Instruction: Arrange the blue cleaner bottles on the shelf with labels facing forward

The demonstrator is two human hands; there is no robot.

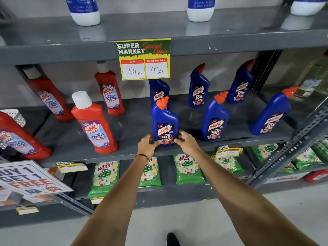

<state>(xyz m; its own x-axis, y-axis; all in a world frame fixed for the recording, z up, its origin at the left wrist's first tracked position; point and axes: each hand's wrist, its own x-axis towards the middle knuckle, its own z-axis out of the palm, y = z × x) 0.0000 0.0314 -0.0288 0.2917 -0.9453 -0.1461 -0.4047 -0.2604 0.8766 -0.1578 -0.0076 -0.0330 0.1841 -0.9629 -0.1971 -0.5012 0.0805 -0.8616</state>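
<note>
Both our hands, left hand [148, 146] and right hand [186, 142], are gripping the base of a blue Harpic bottle [165, 124] at the front edge of the grey shelf [134, 121]. Its label faces us: "10X Total Clean". Above hangs a sign [143, 59]: "Super Market Special Offer", MRP 150 Rs, discounted price 75 Rs.

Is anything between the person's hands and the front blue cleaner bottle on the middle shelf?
Nothing visible. The left hand and right hand already clasp the base of the blue plastic cleaner bottle with the orange cap, one each side, at the front edge of the grey metal shelf. Its label faces forward.
</note>
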